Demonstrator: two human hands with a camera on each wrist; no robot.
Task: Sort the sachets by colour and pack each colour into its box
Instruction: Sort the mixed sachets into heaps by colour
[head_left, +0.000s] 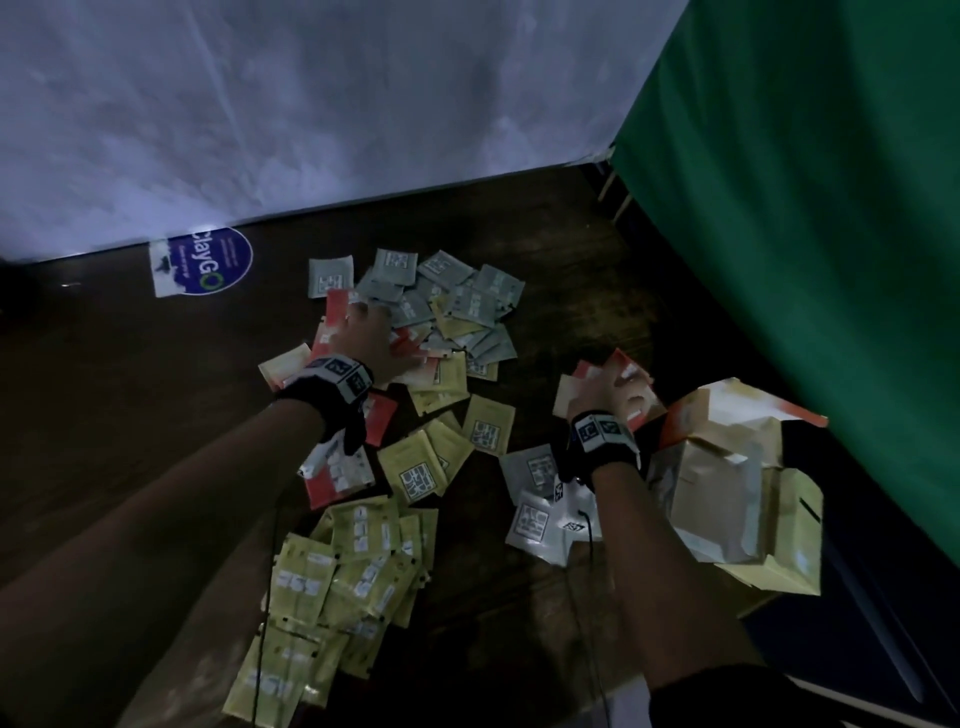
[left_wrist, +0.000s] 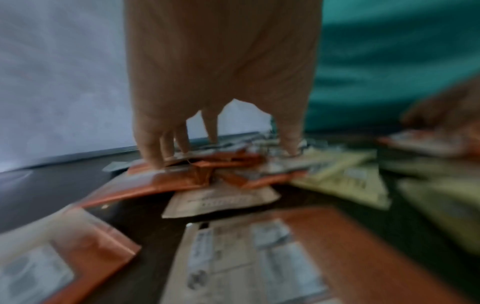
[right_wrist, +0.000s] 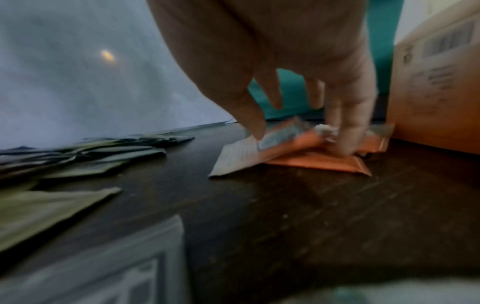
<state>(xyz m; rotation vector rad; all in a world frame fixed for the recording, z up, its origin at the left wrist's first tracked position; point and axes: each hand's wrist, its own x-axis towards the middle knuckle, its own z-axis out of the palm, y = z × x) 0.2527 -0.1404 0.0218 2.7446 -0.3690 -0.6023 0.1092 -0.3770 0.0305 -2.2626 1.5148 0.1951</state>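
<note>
Orange, yellow and grey sachets lie scattered on a dark table (head_left: 130, 364). My left hand (head_left: 363, 317) reaches into the mixed pile, its straight spread fingers (left_wrist: 153, 156) pressing on orange sachets (left_wrist: 182, 181). My right hand (head_left: 618, 387) pinches a small stack of orange sachets (head_left: 631, 371) between thumb and fingers (right_wrist: 345, 139), low on the table beside the orange box (head_left: 696, 410). Grey sachets (head_left: 457, 291) lie at the far side of the pile, and yellow sachets (head_left: 332, 577) are heaped near me. Both wrist views are blurred.
A grey box (head_left: 717, 499) and a yellow box (head_left: 789, 566) lie behind the orange one at the table's right edge. A green curtain (head_left: 805, 208) hangs close on the right, a white sheet (head_left: 311, 104) behind. A round blue sticker (head_left: 213, 260) is at the back left.
</note>
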